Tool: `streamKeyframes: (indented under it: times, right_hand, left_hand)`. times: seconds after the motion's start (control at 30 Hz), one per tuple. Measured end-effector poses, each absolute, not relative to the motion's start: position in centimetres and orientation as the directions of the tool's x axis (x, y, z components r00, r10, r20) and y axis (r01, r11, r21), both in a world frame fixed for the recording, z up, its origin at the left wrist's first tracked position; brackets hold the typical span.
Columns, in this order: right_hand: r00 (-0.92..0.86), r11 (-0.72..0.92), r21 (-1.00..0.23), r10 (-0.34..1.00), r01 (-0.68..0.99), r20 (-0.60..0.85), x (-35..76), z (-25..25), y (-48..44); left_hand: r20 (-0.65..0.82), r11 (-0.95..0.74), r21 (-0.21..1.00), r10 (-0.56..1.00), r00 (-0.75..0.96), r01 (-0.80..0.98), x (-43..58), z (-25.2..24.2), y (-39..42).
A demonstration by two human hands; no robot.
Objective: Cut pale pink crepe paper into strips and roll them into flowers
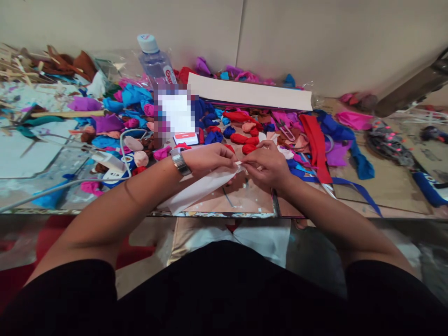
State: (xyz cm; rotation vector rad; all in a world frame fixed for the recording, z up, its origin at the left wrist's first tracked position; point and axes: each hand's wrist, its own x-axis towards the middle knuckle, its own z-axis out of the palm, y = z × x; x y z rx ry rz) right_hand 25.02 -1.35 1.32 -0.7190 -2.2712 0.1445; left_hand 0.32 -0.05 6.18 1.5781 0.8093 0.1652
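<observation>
A white strip of thin paper or cloth (pixel 199 190) trails down and to the left over the table's front edge. My left hand (pixel 214 158) pinches it near its narrow gathered end, a watch on that wrist. Close beside it, my right hand (pixel 269 163) pinches the tip of the same end, fingers bent together. The fingertips of both hands nearly meet, partly hiding the gathered end. Just beyond them lie red rolled pieces (pixel 241 139) and a small white piece (pixel 269 137).
A water bottle (pixel 156 63) stands at the back, behind a lit phone (pixel 178 114). A long cream card strip (pixel 248 91) lies across colourful scraps. Red (pixel 317 149) and blue ribbons (pixel 345 135) lie right, scissors (pixel 284 129) among the scraps. A grey cable (pixel 70 186) crosses the left.
</observation>
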Motion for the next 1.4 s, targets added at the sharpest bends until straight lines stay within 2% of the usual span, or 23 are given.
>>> streamKeyframes:
  times: [0.13, 0.3, 0.5, 0.57, 0.67, 0.73, 0.93, 1.27, 1.4]
  right_hand:
    - [-0.537, 0.833, -0.300, 0.535, 0.464, 0.652, 25.1, 1.7, -1.2]
    - [-0.519, 0.821, -0.297, 0.546, 0.488, 0.657, 25.2, 1.6, -1.1]
    - [-0.511, 0.823, -0.280, 0.536, 0.494, 0.672, 25.4, 1.4, -0.9]
    - [-0.516, 0.834, -0.271, 0.518, 0.480, 0.682, 25.5, 1.4, -0.8]
    - [-0.525, 0.852, -0.250, 0.488, 0.460, 0.698, 25.5, 1.2, -0.8]
    - [-0.536, 0.859, -0.243, 0.478, 0.451, 0.696, 25.5, 1.0, -0.9]
    - [-0.554, 0.860, -0.239, 0.479, 0.451, 0.680, 25.3, 0.6, -1.1]
    - [-0.570, 0.854, -0.224, 0.487, 0.469, 0.662, 24.8, 1.2, -1.7]
    - [-0.578, 0.819, -0.256, 0.550, 0.513, 0.603, 24.7, 1.0, -1.7]
  left_hand:
    - [-0.371, 0.112, 0.924, 0.503, 0.781, 0.367, 0.0, 6.3, 0.0]
    - [-0.344, 0.010, 0.918, 0.516, 0.784, 0.396, -0.3, 6.5, 0.5]
    - [-0.402, -0.013, 0.882, 0.500, 0.767, 0.471, -0.5, 6.5, 0.9]
    - [-0.372, -0.108, 0.865, 0.516, 0.772, 0.490, -0.7, 6.4, 1.2]
    - [-0.256, -0.343, 0.788, 0.571, 0.780, 0.510, -0.7, 6.2, 1.5]
    - [-0.207, -0.411, 0.758, 0.585, 0.784, 0.506, -0.5, 6.2, 1.3]
    - [-0.195, -0.268, 0.869, 0.586, 0.787, 0.416, 0.4, 5.9, 0.2]
    - [-0.105, -0.347, 0.838, 0.655, 0.748, 0.422, 0.5, 5.7, 0.2]
    - [-0.049, -0.457, 0.739, 0.697, 0.716, 0.495, 0.7, 5.7, -0.2]
